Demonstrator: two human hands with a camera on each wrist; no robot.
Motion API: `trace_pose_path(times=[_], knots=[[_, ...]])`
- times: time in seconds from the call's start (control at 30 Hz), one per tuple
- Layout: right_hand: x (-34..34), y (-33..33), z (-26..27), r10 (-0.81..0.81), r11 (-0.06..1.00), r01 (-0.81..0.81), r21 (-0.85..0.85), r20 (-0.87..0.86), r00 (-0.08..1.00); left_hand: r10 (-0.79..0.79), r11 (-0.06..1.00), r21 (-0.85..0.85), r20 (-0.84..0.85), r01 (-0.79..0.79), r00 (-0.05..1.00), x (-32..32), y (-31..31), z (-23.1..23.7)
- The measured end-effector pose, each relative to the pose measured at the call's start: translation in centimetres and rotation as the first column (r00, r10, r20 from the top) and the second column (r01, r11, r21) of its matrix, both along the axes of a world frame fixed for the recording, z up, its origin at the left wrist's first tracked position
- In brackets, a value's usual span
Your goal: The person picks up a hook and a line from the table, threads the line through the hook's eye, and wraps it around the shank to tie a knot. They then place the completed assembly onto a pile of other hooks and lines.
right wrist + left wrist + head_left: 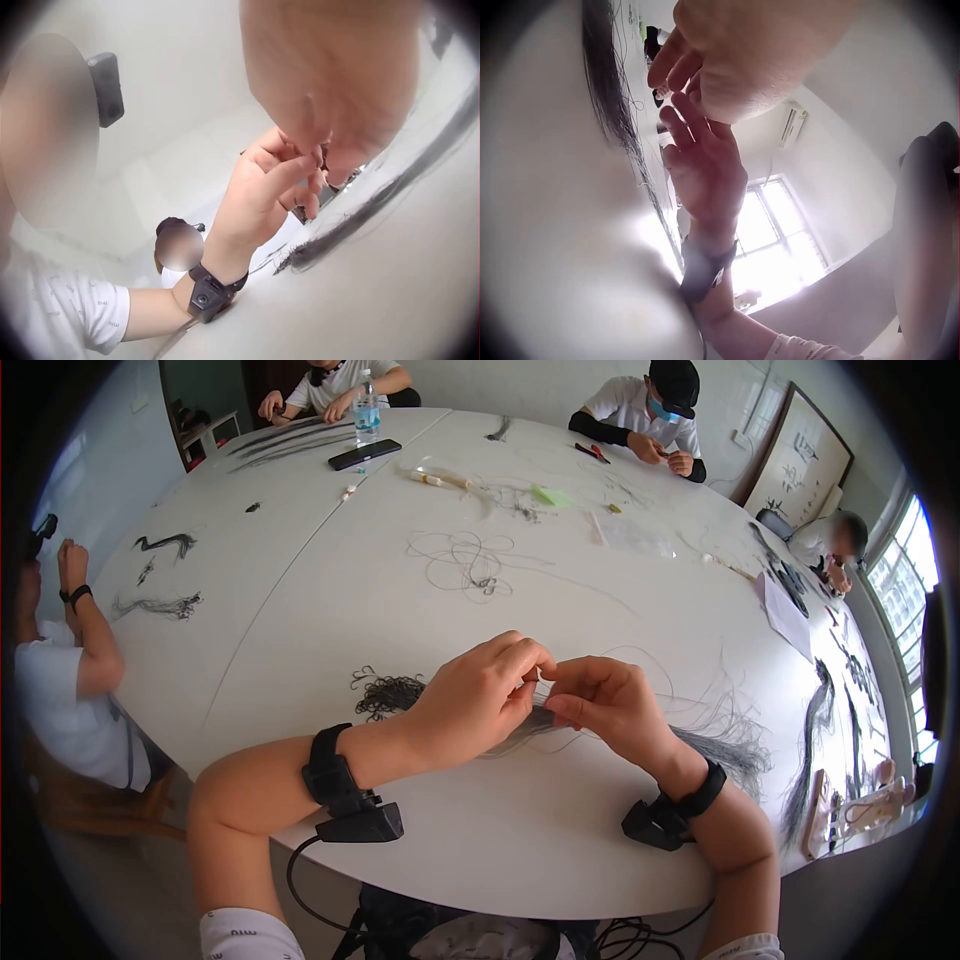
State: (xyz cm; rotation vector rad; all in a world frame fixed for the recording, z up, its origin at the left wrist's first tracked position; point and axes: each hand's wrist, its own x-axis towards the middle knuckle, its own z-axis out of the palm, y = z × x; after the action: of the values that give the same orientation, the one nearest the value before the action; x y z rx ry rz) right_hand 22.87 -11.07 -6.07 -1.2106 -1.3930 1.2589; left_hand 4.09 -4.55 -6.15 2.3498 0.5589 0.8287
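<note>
Bent arms [240, 830] angle inward, left hand [475, 690] and right hand [617, 705] curled close together above dark strands [387, 696]; any pinch is too fine to tell.

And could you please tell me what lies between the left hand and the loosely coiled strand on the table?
In the head view, just bare white tabletop shows between the left hand and the loosely coiled strand.
</note>
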Motion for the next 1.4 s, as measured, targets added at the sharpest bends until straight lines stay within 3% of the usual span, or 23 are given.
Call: trace_pose_path(times=[0.1,0.23,0.3,0.47,0.57,0.67,0.77,0.83,0.87,0.93,1.4], knots=[[0.1,0.0,-0.1,-0.066,0.998,0.067,-0.001,0.065,0.996,-0.061,0.998,-0.025,0.096,0.064,0.993,0.5,-0.2,-0.9],[0.2,-0.4,-0.9,-0.118,0.992,0.111,0.051,0.151,0.982,-0.027,0.996,-0.083,0.079,0.034,0.997,0.4,-0.9,-1.1],[0.0,-0.6,-0.9,-0.133,0.99,0.125,0.065,0.136,0.982,-0.013,0.994,-0.102,0.173,0.031,0.985,0.4,-0.8,-1.5],[-0.2,-0.5,-0.8,-0.177,0.982,0.162,0.097,0.171,0.969,-0.006,0.988,-0.154,0.148,0.029,0.989,0.6,-1.0,-1.6],[-0.2,-0.5,-1.0,-0.193,0.977,0.172,0.124,0.184,0.964,-0.017,0.997,-0.071,0.211,0.032,0.977,0.6,-1.0,-1.7],[0.0,-0.4,-1.5,-0.195,0.974,0.168,0.151,0.186,0.963,0.022,0.985,-0.169,0.206,0.014,0.978,0.5,-1.0,-1.4],[-0.1,-0.2,-1.7,-0.233,0.949,0.163,0.271,0.248,0.94,0.051,0.966,-0.26,0.197,0.002,0.979,0.4,-0.8,-1.4],[-0.4,-0.2,-1.6,-0.296,0.872,0.164,0.462,0.229,0.927,0.047,0.953,-0.302,0.206,0.017,0.978,0.5,-0.7,-1.4],[-0.4,-0.1,-1.5,-0.295,0.872,0.163,0.462,0.229,0.928,0.048,0.953,-0.302,0.206,0.016,0.977,0.5,-0.8,-1.3],[-0.3,-0.1,-1.5,-0.253,0.816,0.01,0.577,0.342,0.905,0.038,0.952,-0.307,0.198,0.025,0.98,0.4,-0.9,-1.0],[-0.1,-0.3,-1.6,-0.219,0.814,-0.061,0.578,0.403,0.889,-0.027,0.998,-0.047,0.208,0.037,0.978,0.3,-0.9,-1.7]])
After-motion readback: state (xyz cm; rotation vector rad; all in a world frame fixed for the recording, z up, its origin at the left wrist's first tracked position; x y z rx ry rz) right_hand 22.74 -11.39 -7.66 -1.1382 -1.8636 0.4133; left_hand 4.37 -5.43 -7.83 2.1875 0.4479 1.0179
